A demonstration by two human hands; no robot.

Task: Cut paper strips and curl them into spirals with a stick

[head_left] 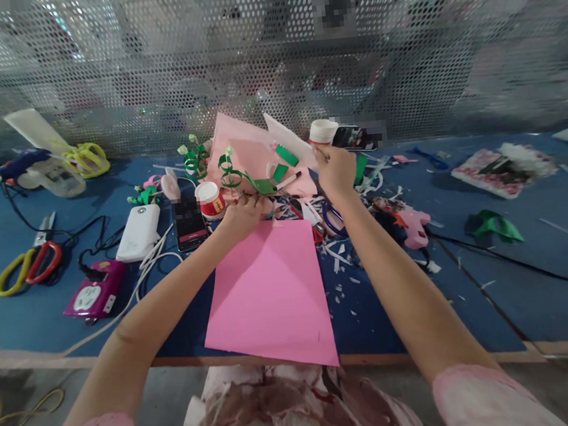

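A bright pink sheet of paper [271, 288] lies in front of me, its lower edge reaching past the table's front edge. My left hand [245, 215] is at the sheet's upper end, fingers curled down among scraps; what they hold, if anything, is hidden. My right hand [335, 171] is closed beside a white tub [323, 132] and the tip of a white paper sheet [289, 139]; its grip is unclear. A light pink sheet [237, 144] rests behind, with green paper pieces [286, 154] and a pen [288, 182] on it. A red-and-white jar [210, 200] stands left of my left hand.
On the left are scissors [41, 253], a white power bank [138, 232], a purple socket box [95, 289] and a phone [191, 225]. A pink glue gun [414, 225] trails a black cable rightwards. A perforated metal screen [269, 54] rises behind the table.
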